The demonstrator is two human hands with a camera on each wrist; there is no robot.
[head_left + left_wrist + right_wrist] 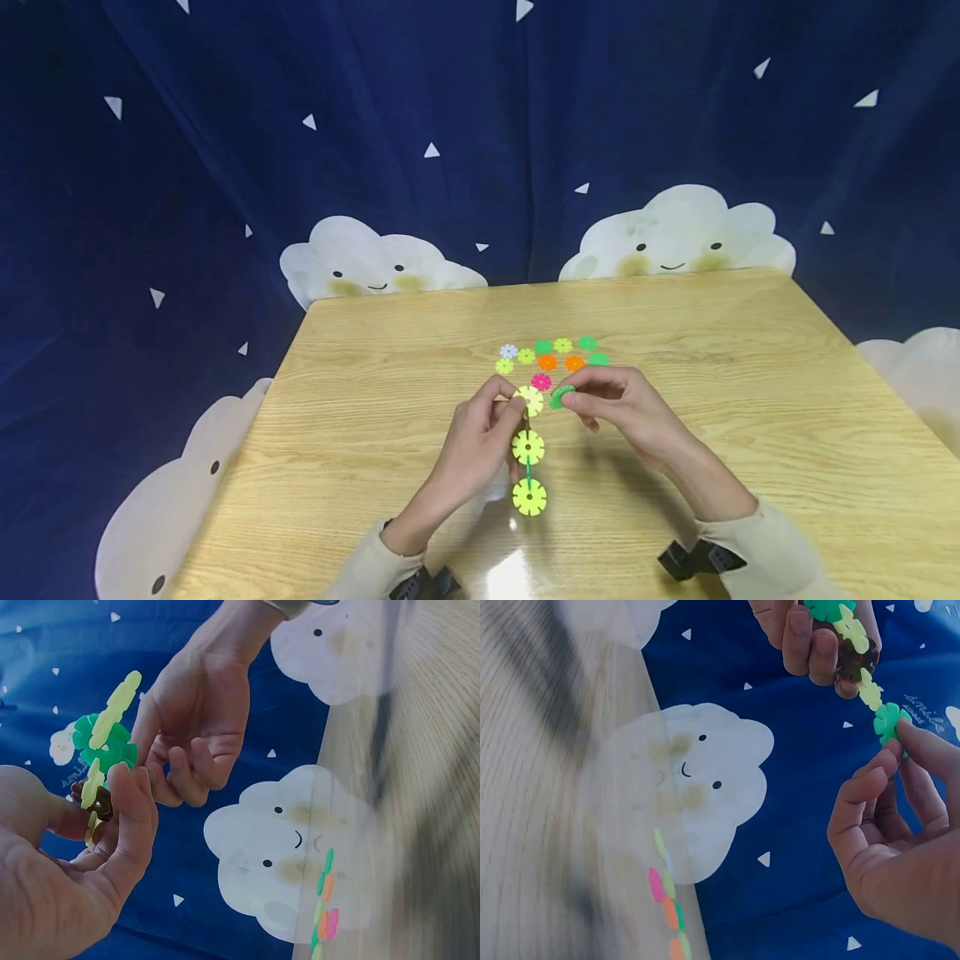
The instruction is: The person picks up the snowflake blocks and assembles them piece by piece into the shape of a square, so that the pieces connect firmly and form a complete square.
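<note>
My left hand [477, 442] pinches the upper part of a chain of slotted plastic snowflake discs held up above the table. Yellow discs, such as the lowest one [529, 497], alternate with linking discs set crosswise, one green and one brown [856, 660]. Between the thumb and fingers of my right hand [637, 417] is a loose-looking green snowflake disc [890, 724]. It is close beside the chain's top yellow disc [531, 401]; whether their slots engage, I cannot tell. Fingers partly cover the brown disc in the head view.
On the wooden table [360, 383], beyond my hands, several more snowflake discs lie flat in loose rows, including a pink disc [542, 382], an orange disc [574, 363] and a pale blue disc [508, 351]. Behind the table hangs a dark blue curtain [375, 125] with clouds.
</note>
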